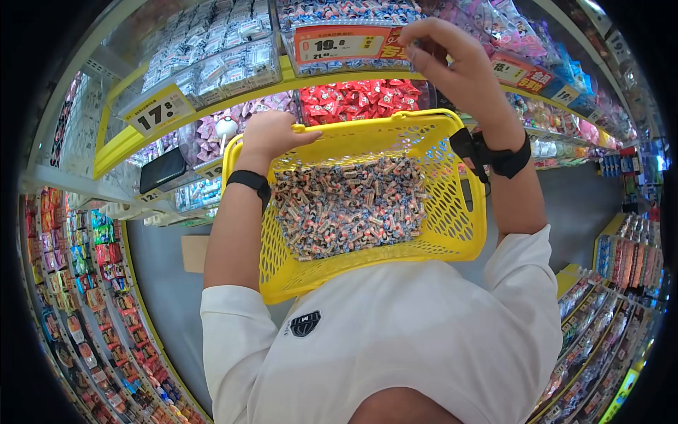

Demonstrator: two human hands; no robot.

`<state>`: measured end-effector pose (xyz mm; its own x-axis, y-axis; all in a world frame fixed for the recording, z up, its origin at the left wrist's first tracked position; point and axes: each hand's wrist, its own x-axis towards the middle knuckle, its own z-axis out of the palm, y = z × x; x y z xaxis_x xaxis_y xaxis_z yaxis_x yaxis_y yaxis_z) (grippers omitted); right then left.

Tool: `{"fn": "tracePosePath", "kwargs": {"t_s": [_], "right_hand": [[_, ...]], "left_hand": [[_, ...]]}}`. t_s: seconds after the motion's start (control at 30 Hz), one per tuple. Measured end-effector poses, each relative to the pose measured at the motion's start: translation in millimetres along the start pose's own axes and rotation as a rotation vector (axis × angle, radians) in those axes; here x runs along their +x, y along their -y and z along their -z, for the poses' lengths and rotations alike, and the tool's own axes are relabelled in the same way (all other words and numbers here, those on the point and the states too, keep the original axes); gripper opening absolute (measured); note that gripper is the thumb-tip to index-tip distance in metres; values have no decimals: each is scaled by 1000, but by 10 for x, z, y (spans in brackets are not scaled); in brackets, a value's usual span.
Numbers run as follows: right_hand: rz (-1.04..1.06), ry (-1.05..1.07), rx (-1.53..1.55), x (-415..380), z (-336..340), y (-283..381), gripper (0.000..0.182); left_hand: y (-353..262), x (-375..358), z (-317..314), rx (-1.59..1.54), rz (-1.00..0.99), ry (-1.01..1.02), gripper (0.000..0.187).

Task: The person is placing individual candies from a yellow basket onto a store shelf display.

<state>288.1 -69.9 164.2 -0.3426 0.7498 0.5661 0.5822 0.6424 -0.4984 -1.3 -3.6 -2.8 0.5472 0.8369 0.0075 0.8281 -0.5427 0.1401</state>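
Observation:
A yellow plastic basket (452, 219) rests against my body, tilted toward me. Many small wrapped candies (349, 205) cover its bottom. My left hand (272, 138) is closed over the basket's far left rim. My right hand (448, 62) is raised beyond the far right corner, beside a red and white price sign (342, 45). Its thumb and fingers pinch what looks like a small wrapped candy, mostly hidden by the fingers. Behind that sign lies a clear bin of blue and white wrapped candies (353, 12).
Red wrapped candies (360, 99) fill a lower bin just past the basket. White packets (212, 53) fill the upper left bin, above a yellow price tag (159, 109). A black phone (163, 170) lies at the lower shelf edge. Packed shelves (92, 283) curve along the left.

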Motion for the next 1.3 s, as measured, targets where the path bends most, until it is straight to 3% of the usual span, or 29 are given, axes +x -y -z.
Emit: {"fn": "tracePosePath", "kwargs": {"t_s": [0.17,0.4,0.5,0.63,0.73,1.03,1.3], "right_hand": [[-68,-209,-122,333,151,120,7],[-318,162,-322,621,322,-140,14],[-267,288,-292,657,309,-395,18],[-408,550,-338,800,354,-445,18],[-521,628,-426,886,358,-356,20],[-526,812,-452,970,304,-518,41],[-442,725,-488,917,249,-748,36]], "left_hand": [[-16,-1,30,-10,17,28,70],[-12,0,28,-11,12,18,70],[5,6,1,-2,7,12,70],[24,10,-24,5,1,0,72],[3,5,-6,-2,8,4,70],[7,11,-1,11,18,29,72],[-7,-6,12,-7,13,1,68]]}}
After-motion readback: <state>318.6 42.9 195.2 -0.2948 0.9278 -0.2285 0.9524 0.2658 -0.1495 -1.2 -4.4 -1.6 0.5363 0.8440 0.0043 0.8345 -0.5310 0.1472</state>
